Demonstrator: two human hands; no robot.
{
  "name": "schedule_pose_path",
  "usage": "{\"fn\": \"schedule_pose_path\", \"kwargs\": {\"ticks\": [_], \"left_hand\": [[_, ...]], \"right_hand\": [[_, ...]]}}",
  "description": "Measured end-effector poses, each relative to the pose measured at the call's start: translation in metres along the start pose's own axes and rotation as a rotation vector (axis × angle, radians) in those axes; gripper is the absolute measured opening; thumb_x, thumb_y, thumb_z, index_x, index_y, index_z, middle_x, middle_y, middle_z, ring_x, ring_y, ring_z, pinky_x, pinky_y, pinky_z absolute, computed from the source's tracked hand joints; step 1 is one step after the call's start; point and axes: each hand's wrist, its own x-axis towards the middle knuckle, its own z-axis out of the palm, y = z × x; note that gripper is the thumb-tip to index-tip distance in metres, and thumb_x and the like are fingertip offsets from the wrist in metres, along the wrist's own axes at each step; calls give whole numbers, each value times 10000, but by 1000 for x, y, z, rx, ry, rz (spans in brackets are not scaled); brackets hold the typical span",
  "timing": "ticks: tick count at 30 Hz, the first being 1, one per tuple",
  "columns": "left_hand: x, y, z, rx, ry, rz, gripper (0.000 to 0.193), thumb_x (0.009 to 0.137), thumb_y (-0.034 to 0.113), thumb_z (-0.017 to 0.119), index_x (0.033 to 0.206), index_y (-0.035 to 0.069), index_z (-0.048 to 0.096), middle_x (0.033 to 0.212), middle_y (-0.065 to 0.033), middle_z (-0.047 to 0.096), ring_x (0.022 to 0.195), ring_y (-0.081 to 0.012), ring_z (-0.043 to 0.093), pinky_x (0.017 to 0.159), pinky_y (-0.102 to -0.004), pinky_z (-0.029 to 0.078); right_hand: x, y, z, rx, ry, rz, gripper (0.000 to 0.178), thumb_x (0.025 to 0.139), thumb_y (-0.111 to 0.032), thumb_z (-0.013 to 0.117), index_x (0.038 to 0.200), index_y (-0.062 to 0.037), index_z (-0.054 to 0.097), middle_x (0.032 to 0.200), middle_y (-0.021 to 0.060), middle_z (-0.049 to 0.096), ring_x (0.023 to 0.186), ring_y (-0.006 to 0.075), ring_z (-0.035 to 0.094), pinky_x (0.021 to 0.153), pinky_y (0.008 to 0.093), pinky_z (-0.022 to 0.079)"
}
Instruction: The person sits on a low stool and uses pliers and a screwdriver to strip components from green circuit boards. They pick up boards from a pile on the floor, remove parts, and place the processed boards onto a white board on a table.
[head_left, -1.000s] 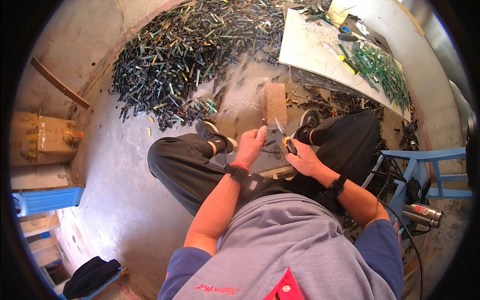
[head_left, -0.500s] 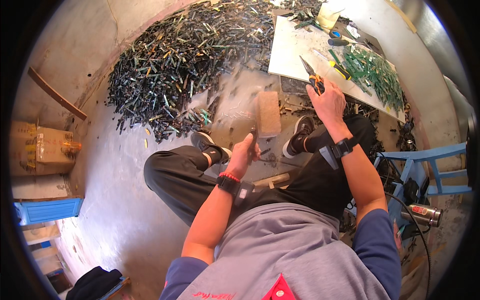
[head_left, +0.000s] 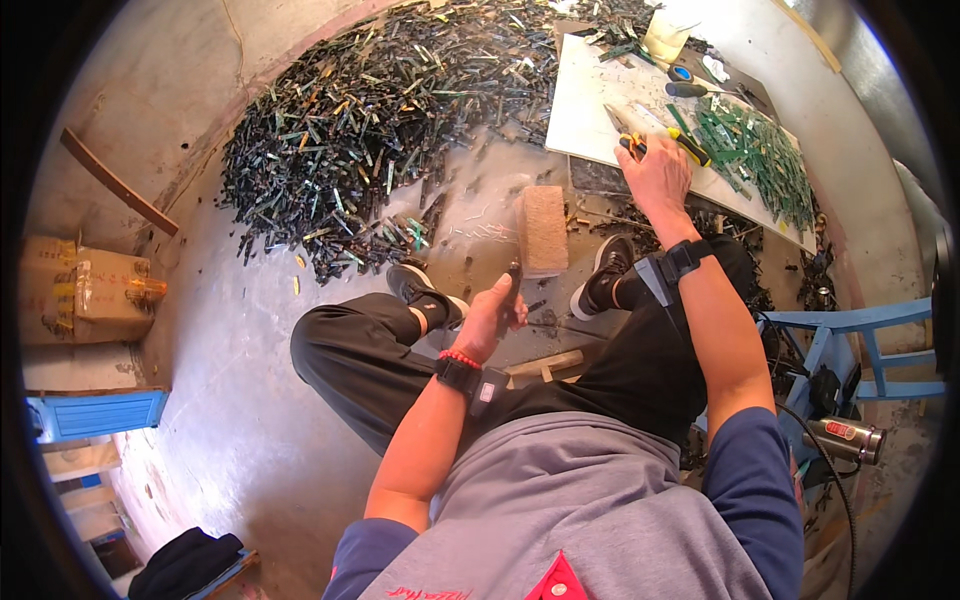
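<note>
First inspector: Head view. What does your left hand (head_left: 490, 312) have?

Second inspector: You have it closed, thumb laid along a dark narrow piece (head_left: 515, 281) that points up past the fingertips. Its exact kind cannot be told. A reddish-brown brick (head_left: 543, 232) lies just beyond that hand, slightly to its right.

First inspector: And your right hand (head_left: 657, 172)?

Second inspector: You have it palm down, fingers curled around the handles of orange-and-black pliers (head_left: 628, 140); how firm your grip is, I cannot tell. The pliers' nose points away from you, over the white board (head_left: 578, 95) ahead of that hand.

First inspector: Surroundings of that hand?

Second inspector: Just right of your fingers lies a yellow-and-black screwdriver (head_left: 690, 147); farther right, a heap of green strips (head_left: 765, 160). A dark-handled tool (head_left: 684, 90) lies beyond the screwdriver.

First inspector: Beyond your left hand?

Second inspector: A broad pile of dark strips (head_left: 380, 130) spreads on the floor (head_left: 240, 380), ahead and to its left.
</note>
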Motion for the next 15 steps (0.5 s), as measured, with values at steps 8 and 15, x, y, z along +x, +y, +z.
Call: {"fn": "schedule_pose_path", "kwargs": {"ticks": [8,15], "left_hand": [[5,-4,3,207,-24,16,451,941,444,476,712,70,583,646,-33,573,572,-109,516,540,-234,388],[3,-2,15,324,-86,-3,393,943,401,508,746,74,601,646,12,552,575,-63,482,537,-211,373]], "right_hand": [[-125,-27,0,963,-456,17,252,811,-201,663,904,30,628,741,86,632,657,170,585,609,291,480],[-178,-39,10,1372,-941,464,302,891,-260,606,1030,8,609,786,29,598,637,74,529,479,201,394]]}}
